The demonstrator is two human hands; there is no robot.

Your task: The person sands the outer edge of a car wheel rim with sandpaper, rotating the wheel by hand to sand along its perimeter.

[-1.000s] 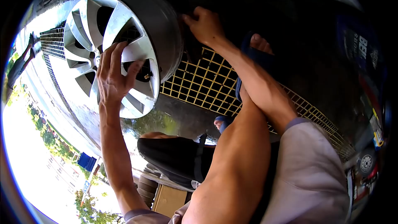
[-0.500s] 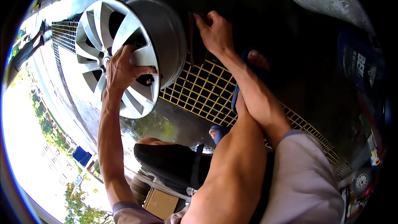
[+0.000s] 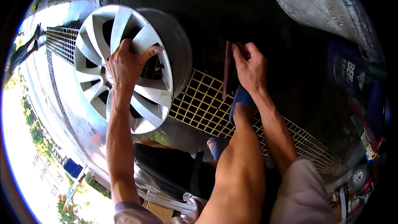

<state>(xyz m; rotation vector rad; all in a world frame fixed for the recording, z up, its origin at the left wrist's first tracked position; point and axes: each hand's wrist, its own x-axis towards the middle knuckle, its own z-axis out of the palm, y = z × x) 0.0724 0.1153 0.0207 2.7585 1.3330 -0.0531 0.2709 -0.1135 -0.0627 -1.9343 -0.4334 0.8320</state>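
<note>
A silver alloy wheel rim (image 3: 151, 105) stands upright on the left, tilted in view, without a tire. My left hand (image 3: 128, 64) is closed around one of its spokes, the thumb lying along the outer face and the fingertips hidden in the opening. To the right of the rim and apart from it, my right hand (image 3: 252, 64) pinches a thin reddish-brown sheet that looks like sandpaper (image 3: 226, 72). The sheet hangs edge-on toward me, over the dark floor.
Yellow floor grating (image 3: 203, 99) runs beneath the rim and my feet in blue slippers (image 3: 242, 101). A worn grey rounded container (image 3: 315, 8) is at the upper right, with a dark blue printed bag (image 3: 352, 70) below it. Another person's legs (image 3: 23, 54) show far left.
My right hand has moved right and lower in view, away from the rim, with the sandpaper now showing more. The rim sits slightly right and lower; my left hand still grips it.
</note>
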